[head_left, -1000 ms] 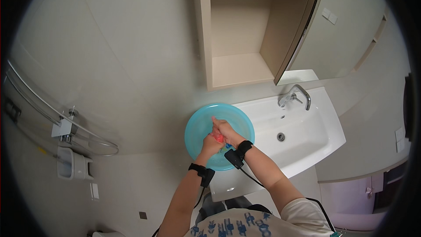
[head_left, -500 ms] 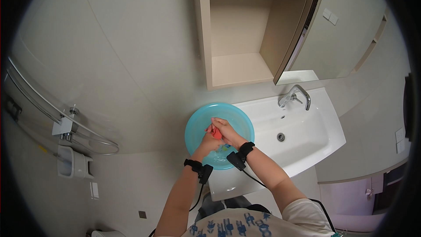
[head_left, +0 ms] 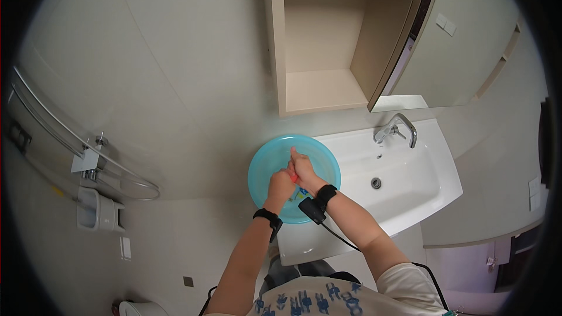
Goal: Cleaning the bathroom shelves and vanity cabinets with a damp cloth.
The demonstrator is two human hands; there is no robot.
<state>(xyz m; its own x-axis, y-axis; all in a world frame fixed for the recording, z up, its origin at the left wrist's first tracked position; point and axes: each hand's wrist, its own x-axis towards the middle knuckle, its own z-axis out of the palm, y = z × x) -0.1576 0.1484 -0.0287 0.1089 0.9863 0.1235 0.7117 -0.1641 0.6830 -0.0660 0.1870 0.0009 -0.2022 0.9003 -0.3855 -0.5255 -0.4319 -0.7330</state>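
Note:
Over the light blue round basin (head_left: 264, 161), my left hand (head_left: 281, 185) and my right hand (head_left: 304, 168) are pressed together. Both are closed around a small red thing (head_left: 294, 178), mostly covered by the fingers, so its kind cannot be made out. My right thumb points up and away from the fist. Below the hands, small blue and yellow pieces (head_left: 302, 192) lie in the basin, partly hidden by my right wrist. A black strap circles each wrist.
The basin rests on the left end of a white washbasin (head_left: 410, 199) with a chrome faucet (head_left: 397, 130) and a drain (head_left: 376, 183). Above hangs an open beige cabinet (head_left: 322, 41) beside a mirror (head_left: 451, 41). Shower fittings (head_left: 91, 158) are on the left wall.
My hands have closed more tightly around the red thing, and less of it shows. My left hand has turned into a fist, and its wrist strap has rotated.

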